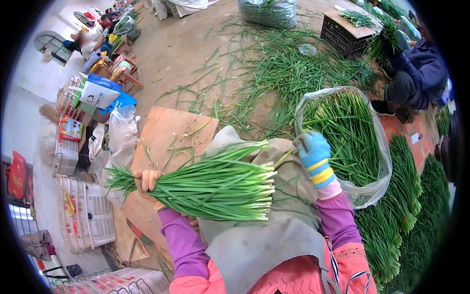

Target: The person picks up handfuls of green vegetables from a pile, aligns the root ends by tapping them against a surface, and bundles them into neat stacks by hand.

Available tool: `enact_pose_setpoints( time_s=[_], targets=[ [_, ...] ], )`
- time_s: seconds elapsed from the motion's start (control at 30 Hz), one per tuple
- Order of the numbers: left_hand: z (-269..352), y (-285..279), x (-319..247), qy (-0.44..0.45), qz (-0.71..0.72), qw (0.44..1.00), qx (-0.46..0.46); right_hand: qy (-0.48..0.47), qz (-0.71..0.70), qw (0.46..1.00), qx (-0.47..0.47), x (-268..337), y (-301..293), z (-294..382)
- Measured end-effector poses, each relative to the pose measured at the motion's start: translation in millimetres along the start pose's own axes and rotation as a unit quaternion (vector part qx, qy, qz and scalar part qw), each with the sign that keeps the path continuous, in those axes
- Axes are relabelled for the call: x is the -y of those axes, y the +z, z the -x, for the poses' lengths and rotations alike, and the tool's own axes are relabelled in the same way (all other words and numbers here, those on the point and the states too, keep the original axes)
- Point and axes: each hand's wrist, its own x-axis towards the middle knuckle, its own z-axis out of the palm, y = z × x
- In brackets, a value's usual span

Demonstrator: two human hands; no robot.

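My left hand (148, 183), in a tan glove, is closed around the leafy end of a large bunch of green garlic chives (216, 183). The bunch lies sideways above my lap, its pale cut ends fanned out to the right. My right hand (312, 149), in a blue and grey glove with yellow bands, is beside the clear plastic bag (385, 165) of chives. A yellowish stalk (285, 157) runs from the fingertips of that hand towards the bunch. A grey apron (264, 246) covers my lap.
A wooden board (176, 128) with scraps lies at my left. Loose chives (293, 70) litter the floor ahead. Tied bundles (389, 220) are stacked at my right. A co-worker (415, 73) sits by a black crate (337, 38). White plastic baskets (88, 213) stand along the left wall.
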Motion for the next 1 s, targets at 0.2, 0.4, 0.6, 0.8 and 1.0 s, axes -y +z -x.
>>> enact_pose_setpoints(
  time_s=[0.2, 0.4, 0.6, 0.8, 1.0],
  targets=[
    [-8.7, 2.0, 5.2, -0.015, -0.003, 1.0, -0.004, -0.297, -0.186, 0.93, 0.114, 90.0, -24.9, -9.3],
    [-6.4, 0.2, 0.7, -0.009, -0.005, 0.999, -0.039, -0.227, -0.405, 0.87, 0.166, 83.0, 6.6, -13.6],
    [8.2, -17.6, -2.9, 0.025, 0.026, 0.988, -0.15, 0.177, -0.789, 0.554, 0.199, 34.8, 0.2, -4.1],
    [23.3, -41.1, -12.8, 0.061, -0.04, 0.975, -0.208, 0.103, -0.464, 0.868, 0.141, 9.6, 4.4, -13.6],
    [2.6, -14.3, 2.8, 0.026, 0.013, 0.985, -0.168, -0.328, -0.232, 0.907, 0.129, 95.7, -7.1, -33.7]
  ],
)
